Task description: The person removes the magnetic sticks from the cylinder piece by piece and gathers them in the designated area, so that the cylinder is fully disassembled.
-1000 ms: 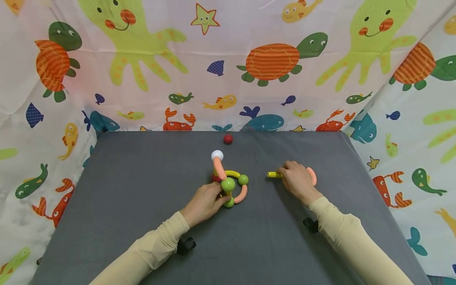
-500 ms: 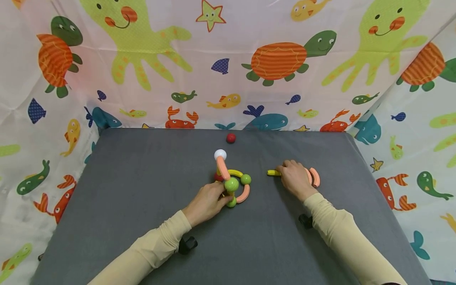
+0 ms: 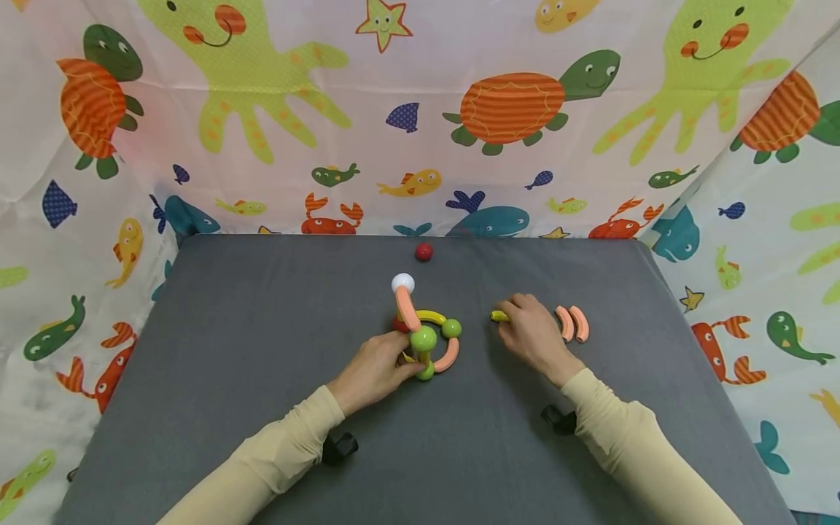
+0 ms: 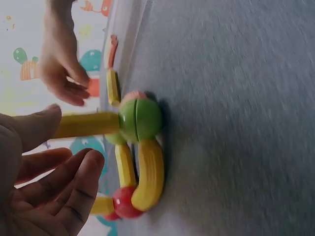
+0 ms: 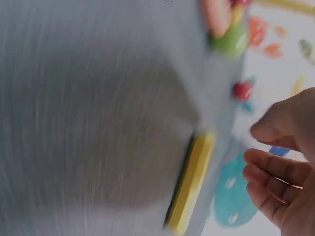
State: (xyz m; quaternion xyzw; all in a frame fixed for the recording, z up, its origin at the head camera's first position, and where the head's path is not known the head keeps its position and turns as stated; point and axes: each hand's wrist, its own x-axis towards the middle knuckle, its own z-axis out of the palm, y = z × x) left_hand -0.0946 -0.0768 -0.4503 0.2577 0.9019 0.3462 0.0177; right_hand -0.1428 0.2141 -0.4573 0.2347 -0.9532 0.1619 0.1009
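the left hand [image 3: 374, 372] is pinching an upright rod [image 4: 86, 125] of the model [image 3: 424, 338], which is standing around the middle of the counter [image 3: 459, 452]. the head view is hiding most of that rod behind the fingers, while the left wrist view is showing its yellow length running from the thumb to a green ball [image 4: 147, 120]. that view is also revealing a low red ball [image 4: 125, 201] and a thick bent rod [image 4: 151, 172] touching it.

the right hand [image 3: 533, 339] is hovering above a loose rod [image 5: 191, 182], fingers relaxed and grasping nothing. from the head only the rod's yellow tip is peeking out; the right wrist view is showing it lying on the counter, with a gap between it and the fingers.

only the head view is taking in the white ball [image 3: 402, 283] on top of the model, joining a curved pink arm [image 3: 407, 308]. two pink rods [image 3: 564, 324] are lying side by side just beyond the right hand, and a far ball [image 3: 424, 252], red, is sitting near the back edge.

the balls are looking round and glossy, the loose rod straight with flat facets. matte grey cloth is covering the counter, and a creased curtain [image 3: 407, 146] printed with sea animals is hanging behind.
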